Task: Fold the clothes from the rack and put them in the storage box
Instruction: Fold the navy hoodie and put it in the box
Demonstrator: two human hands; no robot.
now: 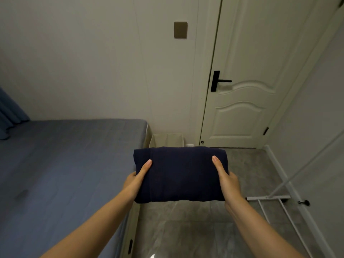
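Fingers of both hands are hidden under a folded dark navy garment (179,174), with only the thumbs lying on top, so each hand pinches one end of the bundle between thumb and the unseen fingers below. Left hand (138,175) holds the left end, right hand (226,178) the right end, and both bare forearms reach forward from the bottom of the view. The garment is folded into a compact rectangle and held level in the air, above the grey floor (186,229) and just beside the corner of the bed (65,164), which is covered with a blue sheet. Beyond the garment, partly hidden by its far edge, a beige fabric box (167,139) stands on the floor between the end of the bed and a closed white door (242,81) with a black handle. A white metal rack (279,202) stands at the right, near the wall. A blue curtain (9,112) hangs at the far left.
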